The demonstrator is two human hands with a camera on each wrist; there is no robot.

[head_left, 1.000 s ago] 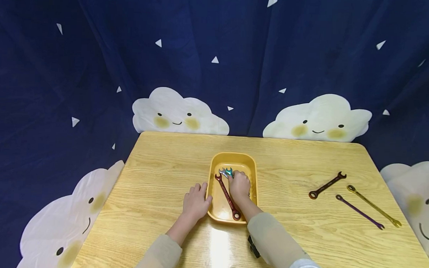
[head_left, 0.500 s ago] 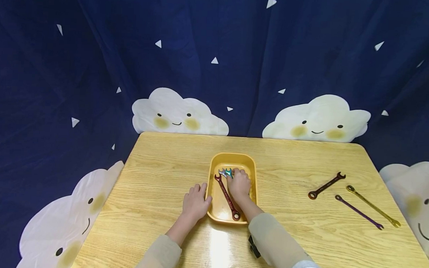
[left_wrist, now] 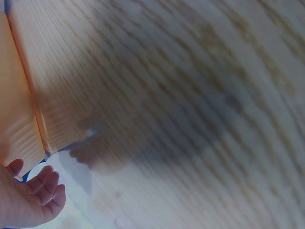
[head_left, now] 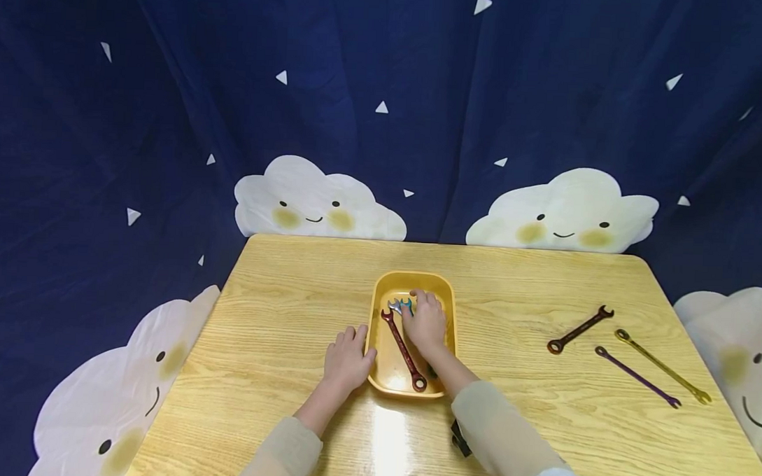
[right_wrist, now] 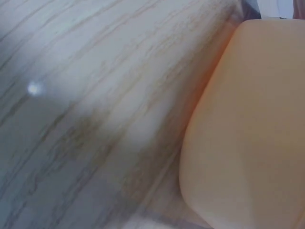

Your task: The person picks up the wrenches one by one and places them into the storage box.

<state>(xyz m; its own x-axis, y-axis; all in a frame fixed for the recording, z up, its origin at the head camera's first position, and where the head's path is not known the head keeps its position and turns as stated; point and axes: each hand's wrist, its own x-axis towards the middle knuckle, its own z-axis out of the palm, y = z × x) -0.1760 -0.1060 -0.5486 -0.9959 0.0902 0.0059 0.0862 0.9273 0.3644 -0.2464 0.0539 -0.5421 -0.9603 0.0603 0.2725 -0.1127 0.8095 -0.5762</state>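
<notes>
In the head view, a yellow plastic tray (head_left: 385, 378) holds several wrenches. A dark red combination wrench (head_left: 404, 351) slants across its left half, and beside its upper end show the jaw ends of a silver wrench (head_left: 394, 305) and a teal wrench (head_left: 407, 303). My right hand (head_left: 427, 324) is inside the tray, over the teal wrench, fingers spread loosely and thumb near its head; the hand hides most of that wrench. My left hand (head_left: 348, 361) rests at the tray's left rim with relaxed fingers; the left wrist view shows those fingers (left_wrist: 45, 188) beside the tray wall.
On the table's (head_left: 291, 291) right side lie a dark red wrench (head_left: 581, 330), a purple wrench (head_left: 638, 376) and a gold wrench (head_left: 663, 365). A dark blue curtain (head_left: 335, 110) with clouds hangs behind. In the right wrist view, the tray's outer wall (right_wrist: 248, 124) fills the right side.
My right hand's fingers have loosened and spread, and its forearm has shifted slightly right. My left hand and the wrenches on the table have stayed put.
</notes>
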